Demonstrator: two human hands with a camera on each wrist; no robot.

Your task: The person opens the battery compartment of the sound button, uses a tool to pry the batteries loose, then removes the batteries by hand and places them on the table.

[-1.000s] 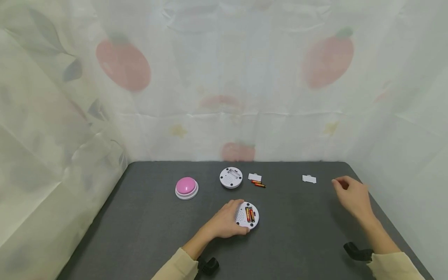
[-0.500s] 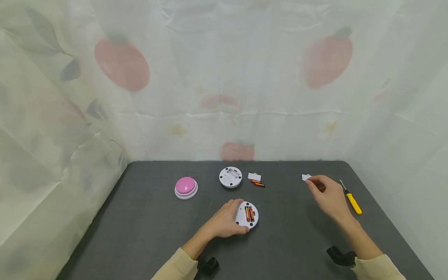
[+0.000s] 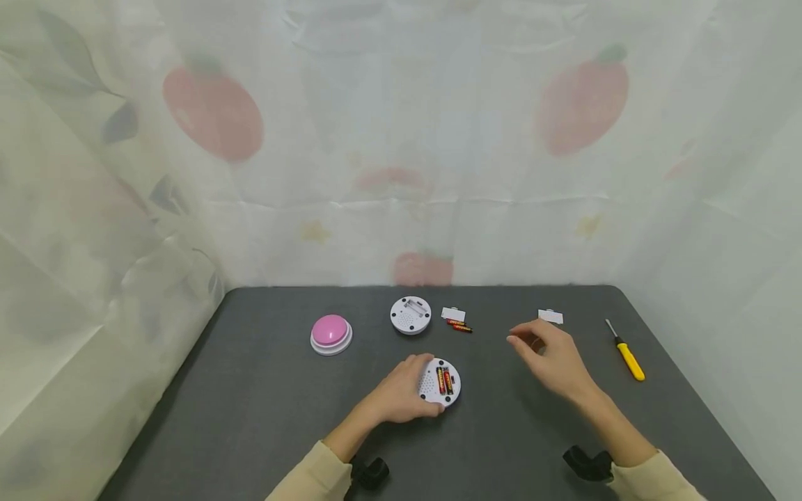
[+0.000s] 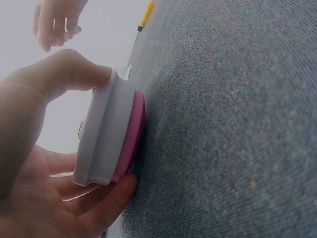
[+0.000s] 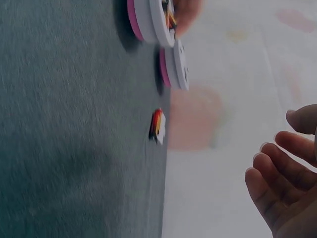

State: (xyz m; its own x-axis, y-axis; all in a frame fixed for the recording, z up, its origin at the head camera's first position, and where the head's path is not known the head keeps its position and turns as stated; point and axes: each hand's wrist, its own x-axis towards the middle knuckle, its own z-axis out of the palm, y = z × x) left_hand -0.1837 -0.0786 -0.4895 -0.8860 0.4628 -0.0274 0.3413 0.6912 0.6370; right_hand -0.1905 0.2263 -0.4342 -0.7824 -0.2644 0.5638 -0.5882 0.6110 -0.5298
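Note:
A round white push button (image 3: 429, 387) with a pink dome is upside down, its battery bay facing up and holding two red-and-black batteries (image 3: 445, 380). My left hand (image 3: 399, 395) grips its rim between thumb and fingers; in the left wrist view the pink dome (image 4: 131, 136) faces the dark tabletop. To the right, my right hand (image 3: 554, 358) hovers over the table with fingers loosely bent. The right wrist view shows its thumb apart from the fingers (image 5: 277, 181) and nothing held. A white battery cover (image 3: 551, 316) lies just beyond it.
At right lies a yellow-handled screwdriver (image 3: 629, 360). Farther back are another overturned push button (image 3: 404, 321) with an unfilled battery bay, a white cover (image 3: 453, 314) and two loose batteries (image 3: 460, 326). A pink-topped push button (image 3: 330, 331) sits upright at left. Curtains enclose the table (image 3: 263, 417).
My right hand has moved left from the table's right side, past the battery cover, uncovering the screwdriver. The left hand keeps its grip on the push button.

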